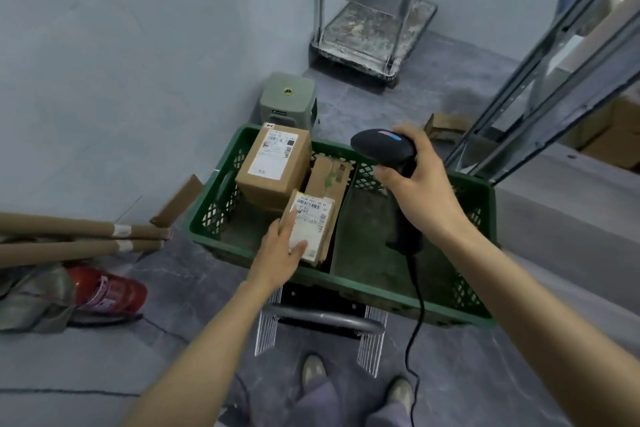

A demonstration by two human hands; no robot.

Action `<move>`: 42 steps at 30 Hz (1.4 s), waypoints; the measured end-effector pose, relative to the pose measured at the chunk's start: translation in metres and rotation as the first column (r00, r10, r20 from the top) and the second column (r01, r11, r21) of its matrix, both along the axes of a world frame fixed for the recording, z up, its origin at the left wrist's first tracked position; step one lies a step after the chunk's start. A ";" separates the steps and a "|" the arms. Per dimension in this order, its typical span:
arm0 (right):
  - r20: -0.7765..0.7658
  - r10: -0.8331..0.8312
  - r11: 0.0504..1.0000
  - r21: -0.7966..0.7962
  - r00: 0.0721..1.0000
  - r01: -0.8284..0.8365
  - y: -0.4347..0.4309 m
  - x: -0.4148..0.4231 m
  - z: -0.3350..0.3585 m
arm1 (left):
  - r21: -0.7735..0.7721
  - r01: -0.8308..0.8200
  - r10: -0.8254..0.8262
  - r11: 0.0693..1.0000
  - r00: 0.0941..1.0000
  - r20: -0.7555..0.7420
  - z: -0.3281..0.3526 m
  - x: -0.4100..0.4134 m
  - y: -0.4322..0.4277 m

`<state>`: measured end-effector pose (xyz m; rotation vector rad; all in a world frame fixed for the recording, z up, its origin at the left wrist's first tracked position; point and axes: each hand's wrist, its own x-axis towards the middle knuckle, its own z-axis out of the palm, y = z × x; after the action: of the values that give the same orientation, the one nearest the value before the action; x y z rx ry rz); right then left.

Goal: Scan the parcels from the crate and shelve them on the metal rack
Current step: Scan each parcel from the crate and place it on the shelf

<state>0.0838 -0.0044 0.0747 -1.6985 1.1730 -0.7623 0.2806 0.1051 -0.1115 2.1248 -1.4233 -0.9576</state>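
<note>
I am gripping the parcel (pixel 313 222) with my left hand (pixel 280 250) at the crate's (pixel 346 282) near edge, while my right hand (pixel 426 191) is holding the scanner (pixel 382 149) just to its right.

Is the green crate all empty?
No, three cardboard parcels sit in the left part of the crate.

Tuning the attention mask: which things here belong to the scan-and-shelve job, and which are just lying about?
Job: green crate; large parcel; middle parcel; small parcel, gripped by left hand; barcode scanner, in right hand; metal rack.
Lying about: cardboard tubes; red fire extinguisher; grey stool; platform trolley.
</note>
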 end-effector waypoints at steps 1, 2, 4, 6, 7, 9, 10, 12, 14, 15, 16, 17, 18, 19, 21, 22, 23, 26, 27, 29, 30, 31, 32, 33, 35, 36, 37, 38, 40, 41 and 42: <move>0.001 -0.005 1.000 0.006 1.000 0.005 0.000 -0.001 -0.002 | -0.020 -0.024 0.024 1.000 1.000 0.015 -0.001 -0.004 0.000; 0.000 -0.009 1.000 0.009 1.000 0.009 -0.001 -0.003 -0.004 | -0.036 -0.048 0.049 0.998 0.998 0.040 -0.001 -0.010 0.000; -0.007 -0.013 1.000 0.015 1.000 0.013 -0.001 -0.005 -0.007 | -0.055 -0.096 0.100 0.994 0.991 0.087 -0.004 -0.020 -0.001; -0.009 -0.010 1.000 0.022 1.000 0.010 0.000 -0.008 -0.009 | -0.062 -0.134 0.140 0.989 0.985 0.100 -0.007 -0.030 -0.004; -0.008 -0.009 1.000 0.025 1.000 0.009 0.000 -0.010 -0.010 | -0.054 -0.150 0.154 0.987 0.984 0.084 -0.009 -0.034 -0.006; -0.004 -0.012 0.999 0.031 1.000 0.012 0.000 -0.013 -0.012 | -0.027 -0.187 0.187 0.982 0.982 0.013 -0.013 -0.039 -0.011; -0.005 -0.012 0.999 0.031 1.000 0.012 0.000 -0.015 -0.013 | -0.013 -0.200 0.200 0.980 0.980 -0.022 -0.016 -0.040 -0.013; -0.008 -0.012 0.999 0.035 1.000 0.012 0.000 -0.019 -0.015 | 0.002 -0.218 0.217 0.976 0.972 -0.088 -0.021 -0.041 -0.015; -0.007 -0.015 0.999 0.046 1.000 0.015 0.000 -0.023 -0.017 | 0.001 -0.237 0.233 0.971 0.954 -0.188 -0.022 -0.040 -0.017; -0.008 -0.017 0.999 0.047 1.000 0.017 0.000 -0.025 -0.018 | -0.001 -0.246 0.239 0.969 0.943 -0.230 -0.022 -0.040 -0.017; -0.012 -0.019 0.999 0.046 1.000 0.019 0.000 -0.027 -0.018 | 0.001 -0.252 0.244 0.968 0.935 -0.257 -0.021 -0.040 -0.018; -0.015 -0.021 0.999 0.044 1.000 0.022 0.000 -0.028 -0.019 | 0.004 -0.256 0.247 0.967 0.930 -0.272 -0.020 -0.040 -0.019; -0.017 -0.023 0.999 0.045 1.000 0.024 0.000 -0.029 -0.020 | 0.005 -0.259 0.250 0.966 0.927 -0.281 -0.019 -0.039 -0.021; -0.018 -0.025 0.999 0.047 1.000 0.026 0.000 -0.030 -0.020 | 0.004 -0.261 0.251 0.965 0.925 -0.286 -0.018 -0.039 -0.022; -0.017 -0.027 0.998 0.049 0.999 0.028 -0.001 -0.030 -0.021 | 0.009 -0.267 0.258 0.964 0.919 -0.297 -0.017 -0.038 -0.025; -0.017 -0.028 0.998 0.049 0.999 0.029 -0.001 -0.031 -0.022 | 0.014 -0.272 0.263 0.962 0.915 -0.304 -0.017 -0.037 -0.026; -0.017 -0.029 0.998 0.048 0.999 0.030 -0.002 -0.031 -0.022 | 0.015 -0.278 0.269 0.960 0.911 -0.311 -0.017 -0.037 -0.027; -0.016 -0.030 0.998 0.056 0.999 0.031 -0.003 -0.030 -0.024 | 0.007 -0.305 0.289 0.952 0.896 -0.337 -0.017 -0.040 -0.028; -0.016 -0.029 0.998 0.059 0.999 0.030 -0.004 -0.030 -0.024 | 0.004 -0.315 0.297 0.949 0.891 -0.344 -0.017 -0.042 -0.028; -0.017 -0.028 0.998 0.060 0.999 0.029 -0.004 -0.028 -0.026 | -0.009 -0.330 0.305 0.944 0.883 -0.358 -0.017 -0.043 -0.028; -0.017 -0.029 0.998 0.062 0.999 0.030 -0.004 -0.027 -0.026 | -0.017 -0.336 0.307 0.942 0.878 -0.367 -0.017 -0.044 -0.029; -0.016 -0.032 0.997 0.065 0.999 0.032 -0.005 -0.026 -0.026 | -0.023 -0.344 0.311 0.939 0.873 -0.375 -0.016 -0.045 -0.029; -0.014 -0.033 0.997 0.069 0.999 0.034 -0.005 -0.025 -0.027 | -0.029 -0.352 0.315 0.935 0.869 -0.382 -0.015 -0.046 -0.029; -0.012 -0.033 0.997 0.071 0.999 0.034 -0.004 -0.023 -0.027 | -0.036 -0.359 0.318 0.933 0.865 -0.388 -0.014 -0.047 -0.029; -0.013 -0.031 0.997 0.072 0.999 0.032 -0.004 -0.021 -0.028 | -0.056 -0.363 0.313 0.930 0.863 -0.396 -0.013 -0.049 -0.027; -0.015 -0.031 0.997 0.073 0.999 0.032 -0.003 -0.021 -0.028 | -0.064 -0.361 0.309 0.930 0.866 -0.394 -0.013 -0.049 -0.026; -0.017 -0.031 0.997 0.074 0.999 0.032 -0.003 -0.020 -0.029 | -0.069 -0.359 0.306 0.931 0.868 -0.390 -0.012 -0.049 -0.025; -0.019 -0.030 0.997 0.074 0.999 0.032 -0.002 -0.019 -0.030 | -0.074 -0.358 0.304 0.931 0.871 -0.386 -0.012 -0.049 -0.025; -0.026 -0.029 0.997 0.073 0.999 0.031 -0.001 -0.018 -0.031 | -0.084 -0.362 0.307 0.928 0.874 -0.377 -0.012 -0.050 -0.023; -0.029 -0.031 0.997 0.073 0.999 0.033 -0.001 -0.017 -0.031 | -0.090 -0.365 0.309 0.927 0.875 -0.373 -0.011 -0.050 -0.023; -0.029 -0.035 0.997 0.073 0.999 0.037 0.000 -0.015 -0.032 | -0.095 -0.367 0.309 0.926 0.876 -0.370 -0.011 -0.049 -0.023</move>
<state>0.0683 -0.0043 0.0431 -1.6359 1.2385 -0.7108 0.2313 0.0826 -0.1223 1.8821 -0.8839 -0.9800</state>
